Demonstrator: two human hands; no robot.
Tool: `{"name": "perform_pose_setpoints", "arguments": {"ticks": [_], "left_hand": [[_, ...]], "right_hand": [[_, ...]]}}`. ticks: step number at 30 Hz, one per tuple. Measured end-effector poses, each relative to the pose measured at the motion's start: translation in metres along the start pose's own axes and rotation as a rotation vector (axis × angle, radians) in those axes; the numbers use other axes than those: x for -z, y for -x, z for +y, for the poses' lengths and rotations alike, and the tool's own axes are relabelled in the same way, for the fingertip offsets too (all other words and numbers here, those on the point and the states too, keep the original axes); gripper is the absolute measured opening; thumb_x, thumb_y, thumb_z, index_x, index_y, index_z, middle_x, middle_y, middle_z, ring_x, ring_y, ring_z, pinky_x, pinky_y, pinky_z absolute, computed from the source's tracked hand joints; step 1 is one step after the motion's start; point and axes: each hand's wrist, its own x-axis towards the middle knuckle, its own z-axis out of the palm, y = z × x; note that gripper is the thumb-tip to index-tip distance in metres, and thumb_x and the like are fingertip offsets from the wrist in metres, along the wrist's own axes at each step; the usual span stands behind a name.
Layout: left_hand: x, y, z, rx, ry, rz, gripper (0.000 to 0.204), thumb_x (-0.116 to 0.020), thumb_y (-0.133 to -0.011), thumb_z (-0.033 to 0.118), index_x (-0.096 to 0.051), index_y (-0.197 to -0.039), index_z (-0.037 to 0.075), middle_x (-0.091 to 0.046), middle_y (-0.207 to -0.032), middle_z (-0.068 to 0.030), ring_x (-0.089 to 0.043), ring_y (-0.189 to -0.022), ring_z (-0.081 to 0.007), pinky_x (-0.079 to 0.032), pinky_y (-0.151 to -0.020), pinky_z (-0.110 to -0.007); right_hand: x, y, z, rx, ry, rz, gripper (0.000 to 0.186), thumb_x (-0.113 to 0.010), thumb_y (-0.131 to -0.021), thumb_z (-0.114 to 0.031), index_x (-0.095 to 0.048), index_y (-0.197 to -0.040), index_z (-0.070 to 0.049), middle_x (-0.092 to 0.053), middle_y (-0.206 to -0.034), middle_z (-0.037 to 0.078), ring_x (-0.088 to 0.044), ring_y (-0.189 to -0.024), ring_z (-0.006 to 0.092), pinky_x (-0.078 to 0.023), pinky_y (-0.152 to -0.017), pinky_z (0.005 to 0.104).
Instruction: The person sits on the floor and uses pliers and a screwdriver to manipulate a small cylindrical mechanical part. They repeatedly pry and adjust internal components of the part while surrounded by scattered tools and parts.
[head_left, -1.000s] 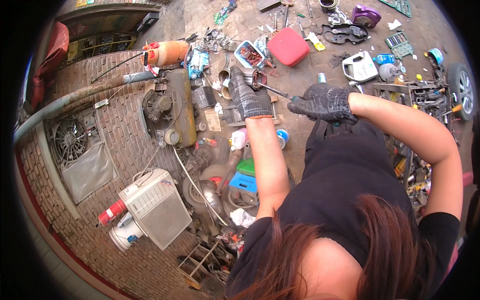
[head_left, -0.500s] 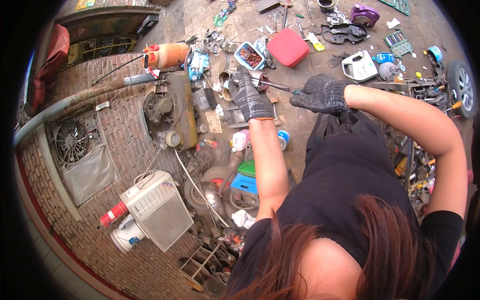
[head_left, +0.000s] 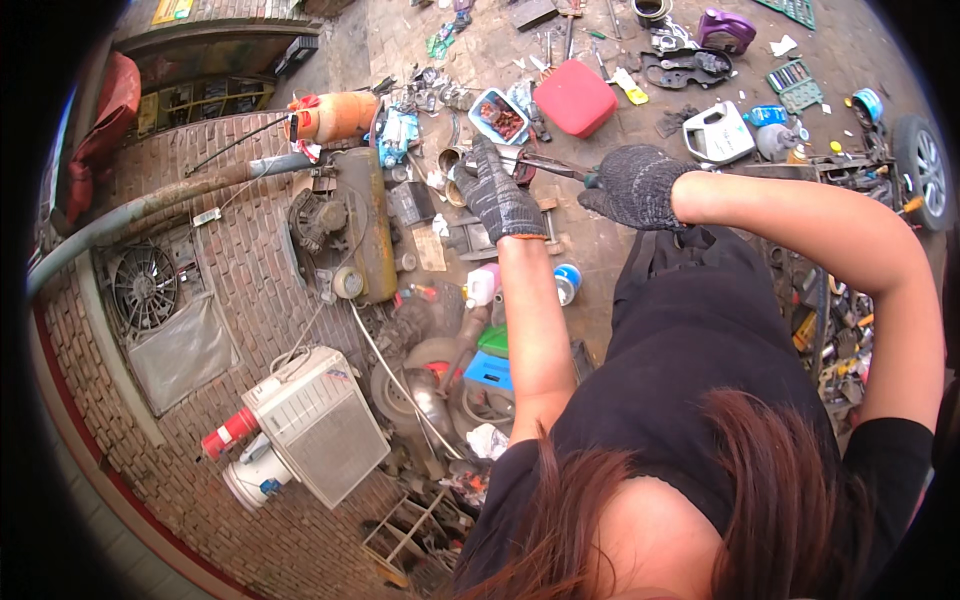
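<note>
Both my hands wear dark knit work gloves and are held out in front of me above a littered workshop floor. My left hand point(head_left: 497, 194) is closed around a small dark metal part. My right hand point(head_left: 634, 186) grips the handle of a long thin tool, a screwdriver point(head_left: 545, 162), whose shaft points left and meets the part in my left hand. What sits inside the left fist is mostly hidden by the glove.
A red plastic canister point(head_left: 574, 97) and a blue tray of rusty parts point(head_left: 499, 115) lie beyond my hands. A yellow-green air compressor tank point(head_left: 367, 225) sits at left, a white radiator unit point(head_left: 318, 425) lower left, a white jug point(head_left: 715, 131) and tyre point(head_left: 925, 165) at right.
Both hands have shifted slightly upward and left together, still joined at the tool. My right elbow has risen a little.
</note>
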Motion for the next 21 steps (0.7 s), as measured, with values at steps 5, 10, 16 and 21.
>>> {"name": "perform_pose_setpoints", "arguments": {"ticks": [5, 10, 16, 21], "left_hand": [[0.002, -0.006, -0.004, -0.007, -0.042, 0.033, 0.039, -0.066, -0.087, 0.023, -0.047, -0.115, 0.004, -0.054, -0.098, -0.0064, -0.054, -0.079, -0.0145, -0.049, -0.063, -0.032], [0.001, 0.002, -0.011, 0.031, 0.004, 0.039, 0.054, -0.068, -0.086, 0.028, -0.041, -0.126, 0.005, -0.053, -0.102, -0.0097, -0.057, -0.08, -0.0194, -0.054, -0.059, -0.037], [-0.003, 0.015, -0.006, 0.067, 0.025, 0.028, 0.049, -0.067, -0.087, 0.022, -0.038, -0.124, 0.006, -0.056, -0.097, -0.0115, -0.061, -0.065, -0.0201, -0.054, -0.051, -0.032], [-0.016, 0.028, -0.004, 0.033, 0.131, -0.043, 0.064, -0.072, -0.077, 0.002, -0.03, -0.125, 0.013, -0.053, -0.101, -0.0116, -0.062, -0.071, -0.0225, -0.057, -0.057, -0.037]], "right_hand": [[0.003, 0.003, -0.005, -0.003, -0.005, -0.006, 0.044, -0.05, -0.088, -0.042, -0.067, -0.09, -0.002, -0.063, -0.085, 0.026, -0.062, -0.084, 0.0406, -0.048, -0.076, 0.0484], [-0.015, -0.004, 0.007, 0.01, 0.013, -0.016, 0.043, -0.049, -0.089, -0.042, -0.067, -0.094, -0.003, -0.064, -0.088, 0.025, -0.062, -0.086, 0.0404, -0.048, -0.078, 0.0489], [-0.022, -0.01, 0.014, 0.006, -0.012, -0.074, 0.044, -0.047, -0.089, -0.042, -0.068, -0.092, -0.003, -0.064, -0.088, 0.025, -0.061, -0.087, 0.0403, -0.048, -0.079, 0.0484], [-0.01, -0.009, 0.013, 0.025, 0.009, -0.036, 0.049, -0.049, -0.086, -0.045, -0.067, -0.088, 0.0, -0.063, -0.087, 0.027, -0.061, -0.084, 0.0414, -0.048, -0.077, 0.0479]]}}
